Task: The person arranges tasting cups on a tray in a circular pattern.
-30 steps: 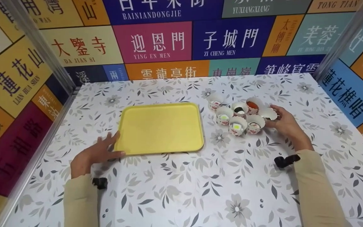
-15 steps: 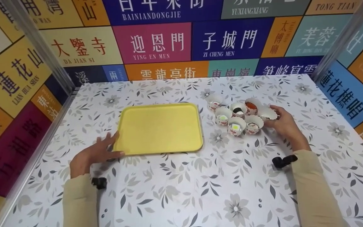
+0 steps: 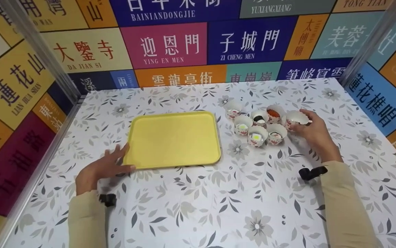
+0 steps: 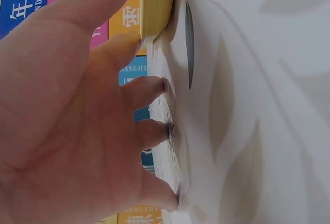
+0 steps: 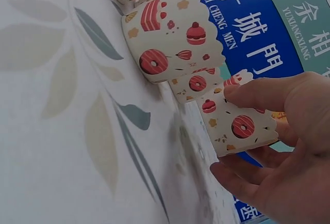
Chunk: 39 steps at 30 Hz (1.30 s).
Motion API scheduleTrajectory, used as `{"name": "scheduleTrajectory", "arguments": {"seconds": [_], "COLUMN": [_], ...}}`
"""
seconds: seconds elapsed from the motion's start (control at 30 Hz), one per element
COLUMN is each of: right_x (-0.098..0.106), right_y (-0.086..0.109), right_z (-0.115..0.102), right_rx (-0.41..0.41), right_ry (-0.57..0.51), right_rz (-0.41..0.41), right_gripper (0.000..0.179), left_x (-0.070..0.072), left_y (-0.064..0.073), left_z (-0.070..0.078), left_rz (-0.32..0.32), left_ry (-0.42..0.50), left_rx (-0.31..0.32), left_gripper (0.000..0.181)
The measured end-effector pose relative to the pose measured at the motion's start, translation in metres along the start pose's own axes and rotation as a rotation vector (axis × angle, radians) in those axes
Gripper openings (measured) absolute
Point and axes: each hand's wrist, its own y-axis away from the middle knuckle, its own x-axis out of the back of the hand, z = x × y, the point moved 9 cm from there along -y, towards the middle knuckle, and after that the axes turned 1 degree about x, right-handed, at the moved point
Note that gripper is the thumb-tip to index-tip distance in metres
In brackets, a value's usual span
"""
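At the right of the head view my right hand [image 3: 316, 136] pinches a paper baking cup [image 3: 294, 119] between thumb and fingers. In the right wrist view, this cup [image 5: 242, 123] is cream with red doughnuts and cakes and a scalloped rim; the hand [image 5: 291, 172] has its thumb on one side and fingers on the other. A yellow tray [image 3: 173, 139] with nothing on it lies left of the cups. My left hand [image 3: 101, 168] rests by its near left corner, thumb and index finger at the edge, other fingertips down on the table in the left wrist view.
Several matching paper cups stand clustered left of the held one. One has orange filling [image 3: 274, 114], another a black and white piece [image 3: 259, 119], another a yellow-topped white piece [image 3: 257, 137]. A floral cloth [image 3: 198, 206] covers the table; a wall of printed signs [image 3: 170, 44] bounds the back.
The cup in my right hand has tilted, then come away from its neighbours toward the back right and stands more upright. My left hand and the tray have stayed put.
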Motion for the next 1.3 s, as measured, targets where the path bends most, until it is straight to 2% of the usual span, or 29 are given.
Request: {"name": "scheduleTrajectory", "arguments": {"seconds": [0.1, 0.27, 0.33, 0.53, 0.77, 1.0, 1.3], "right_x": [0.003, 0.008, 0.009, 0.009, 0.011, 0.000, -0.015], "right_y": [0.001, 0.005, 0.007, 0.010, 0.019, 0.025, 0.031], "right_z": [-0.004, -0.010, -0.013, -0.028, -0.049, -0.063, -0.075], "right_rx": [0.005, 0.025, 0.031, 0.047, 0.107, 0.152, 0.201], "right_ry": [-0.018, -0.051, -0.041, -0.020, -0.042, -0.028, -0.020], "right_rz": [0.029, 0.072, 0.085, 0.111, 0.153, 0.111, 0.047], "right_gripper": [0.091, 0.086, 0.085, 0.086, 0.082, 0.083, 0.084], "left_x": [0.000, 0.000, 0.001, 0.000, 0.001, 0.001, 0.001], "left_y": [0.000, 0.001, 0.001, -0.001, -0.003, -0.002, -0.002], "left_z": [-0.003, 0.000, 0.001, -0.004, -0.001, -0.003, -0.003], "left_rz": [0.001, 0.003, 0.005, 0.002, 0.007, 0.005, 0.007], "left_ry": [0.007, 0.002, -0.002, -0.001, -0.020, -0.031, -0.002], "left_rx": [0.031, 0.017, 0.013, 0.059, 0.021, 0.016, 0.043], "left_gripper": [0.105, 0.105, 0.104, 0.104, 0.104, 0.104, 0.106]}}
